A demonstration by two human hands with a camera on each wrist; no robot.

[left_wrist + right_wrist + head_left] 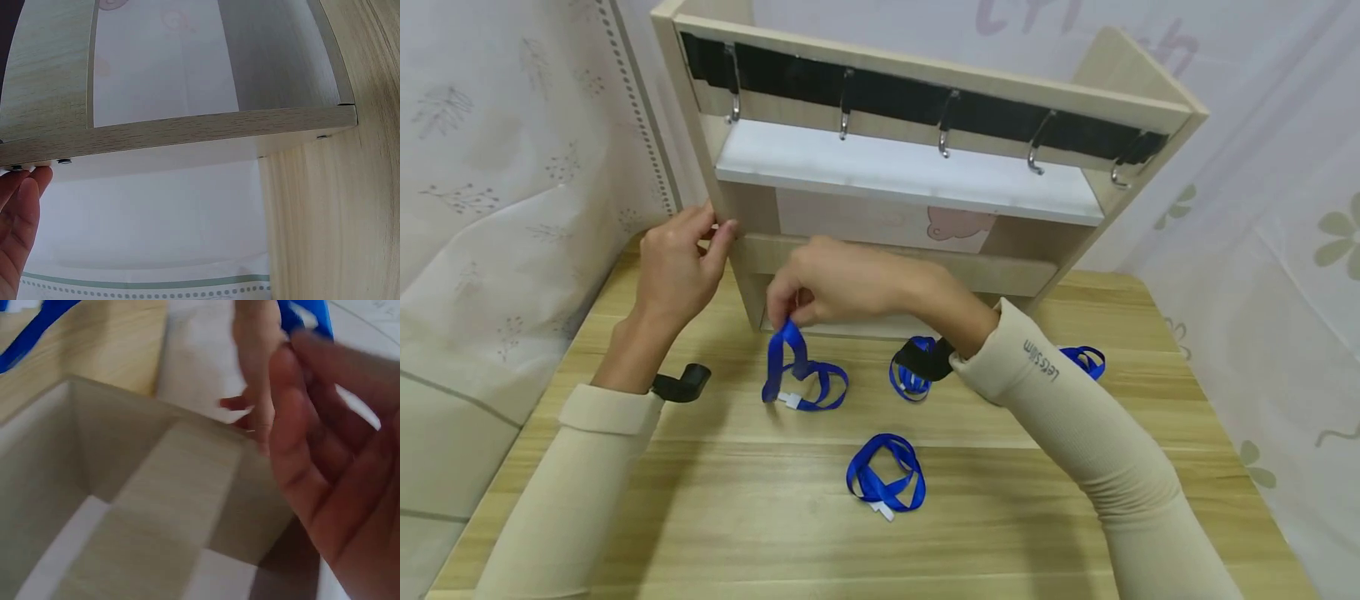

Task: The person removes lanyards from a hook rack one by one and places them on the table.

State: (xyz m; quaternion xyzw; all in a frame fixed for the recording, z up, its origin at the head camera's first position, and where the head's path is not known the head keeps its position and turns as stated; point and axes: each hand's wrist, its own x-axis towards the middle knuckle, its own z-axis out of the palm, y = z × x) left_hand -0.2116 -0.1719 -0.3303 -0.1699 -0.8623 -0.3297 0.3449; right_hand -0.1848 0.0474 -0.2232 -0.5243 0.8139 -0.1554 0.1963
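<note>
My right hand point(850, 279) pinches a blue lanyard point(787, 346) between thumb and fingertips. Its loop hangs down, and the lower part with a white clip lies on the table. Close up, the right hand point(337, 444) shows in the right wrist view, with blue ribbon point(322, 315) behind the fingers. On the left, my left hand point(677, 262) holds the left side panel of a wooden rack point(1045, 271). In the left wrist view, the left hand's fingertips point(40, 175) touch the outer face of that panel.
Metal hooks point(945, 125) line a black strip across the rack's top, above a white shelf point(895, 171). More coiled blue lanyards lie on the wooden table point(737, 517): one in front point(910, 467), one near the rack point(895, 379), one at right point(1093, 360). Patterned cloth point(512, 150) surrounds the table.
</note>
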